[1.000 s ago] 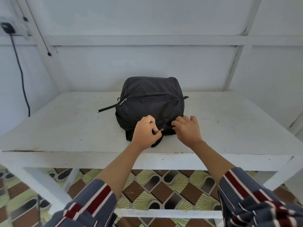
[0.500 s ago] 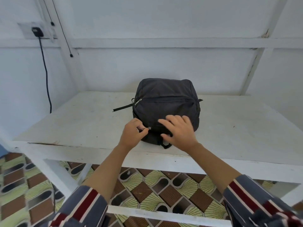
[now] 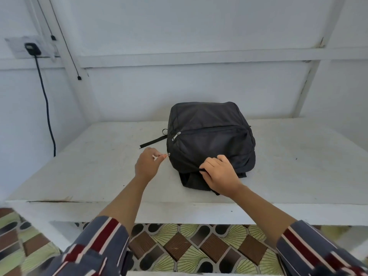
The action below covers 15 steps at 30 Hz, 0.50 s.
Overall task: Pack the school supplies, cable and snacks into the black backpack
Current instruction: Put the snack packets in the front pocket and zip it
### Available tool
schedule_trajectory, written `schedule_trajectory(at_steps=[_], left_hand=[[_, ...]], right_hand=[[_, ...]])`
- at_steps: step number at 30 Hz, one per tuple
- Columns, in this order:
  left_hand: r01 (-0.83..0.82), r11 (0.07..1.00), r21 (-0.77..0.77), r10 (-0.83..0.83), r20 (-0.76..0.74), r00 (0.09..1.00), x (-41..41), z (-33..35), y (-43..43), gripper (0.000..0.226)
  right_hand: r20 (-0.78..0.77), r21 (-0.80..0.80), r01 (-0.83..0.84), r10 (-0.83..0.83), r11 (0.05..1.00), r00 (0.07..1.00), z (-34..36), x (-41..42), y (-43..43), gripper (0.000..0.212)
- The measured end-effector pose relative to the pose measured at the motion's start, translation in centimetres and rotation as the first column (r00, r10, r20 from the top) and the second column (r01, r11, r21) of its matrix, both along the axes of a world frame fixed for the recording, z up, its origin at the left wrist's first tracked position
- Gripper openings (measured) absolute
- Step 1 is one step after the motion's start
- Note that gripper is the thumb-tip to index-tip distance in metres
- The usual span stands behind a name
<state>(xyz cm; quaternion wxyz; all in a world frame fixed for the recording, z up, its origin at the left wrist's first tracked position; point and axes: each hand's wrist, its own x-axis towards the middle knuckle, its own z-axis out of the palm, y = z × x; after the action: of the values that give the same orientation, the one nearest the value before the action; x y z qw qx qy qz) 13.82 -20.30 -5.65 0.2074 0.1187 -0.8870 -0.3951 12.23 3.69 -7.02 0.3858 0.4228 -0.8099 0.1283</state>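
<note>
The black backpack (image 3: 211, 136) lies flat on the white table (image 3: 99, 172), its front pocket zipper shut. My left hand (image 3: 148, 165) pinches a silver zipper pull (image 3: 164, 154) at the bag's left side. My right hand (image 3: 221, 174) grips the fabric at the bag's near edge, fingers curled over it. No school supplies, cable or snacks show on the table; whatever is in the bag is hidden.
A loose black strap (image 3: 152, 142) trails left from the bag. A black plug (image 3: 31, 49) and cord hang on the left wall. White wall boards stand behind the table. Patterned floor tiles (image 3: 189, 246) show below the table's front edge.
My left hand has drawn the zipper pull from the bag's near middle leftward to its left side. My right hand went from pressing flat on the bag to gripping its near edge. The view shifted.
</note>
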Motion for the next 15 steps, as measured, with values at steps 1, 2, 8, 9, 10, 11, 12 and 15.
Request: schedule_trajectory(at_steps=[1,2,8,9,10,11,12,15], left_hand=[[-0.036,0.999,-0.013,0.036,0.002,0.999,-0.5,0.2,-0.2,0.021],[-0.056,0.998,-0.024,0.056,-0.006,0.998,-1.2,0.4,-0.3,0.018],[-0.153,0.987,-0.05,0.153,-0.006,0.988,-4.4,0.0,-0.3,0.02],[-0.165,0.985,-0.049,0.166,0.005,0.986,-4.9,0.0,-0.4,0.021],[-0.177,0.983,-0.053,0.178,0.016,0.984,-5.3,0.0,-0.6,0.022],[-0.186,0.981,-0.057,0.188,0.024,0.982,-5.8,0.0,-0.7,0.022],[-0.194,0.979,-0.057,0.196,0.032,0.98,-6.2,0.1,-0.8,0.022],[-0.216,0.976,-0.033,0.217,0.044,0.975,-7.5,0.3,-0.8,0.021]], right_hand=[[0.022,-0.007,-0.011,0.011,1.0,1.0,0.0,0.0,0.0,0.018],[0.037,-0.019,-0.014,0.014,1.0,0.999,0.0,0.0,-0.1,0.016],[0.087,-0.041,-0.025,0.028,0.999,0.996,0.3,0.3,-0.6,0.014],[0.09,-0.042,-0.024,0.028,0.999,0.996,0.4,0.3,-0.6,0.014],[0.089,-0.043,-0.026,0.03,0.999,0.996,0.4,0.2,-0.7,0.014],[0.09,-0.045,-0.03,0.034,0.999,0.995,0.6,0.2,-0.8,0.015],[0.089,-0.047,-0.039,0.043,0.998,0.995,0.7,0.2,-0.8,0.015],[0.091,-0.029,-0.061,0.063,0.998,0.994,0.9,-0.1,-0.8,0.015]])
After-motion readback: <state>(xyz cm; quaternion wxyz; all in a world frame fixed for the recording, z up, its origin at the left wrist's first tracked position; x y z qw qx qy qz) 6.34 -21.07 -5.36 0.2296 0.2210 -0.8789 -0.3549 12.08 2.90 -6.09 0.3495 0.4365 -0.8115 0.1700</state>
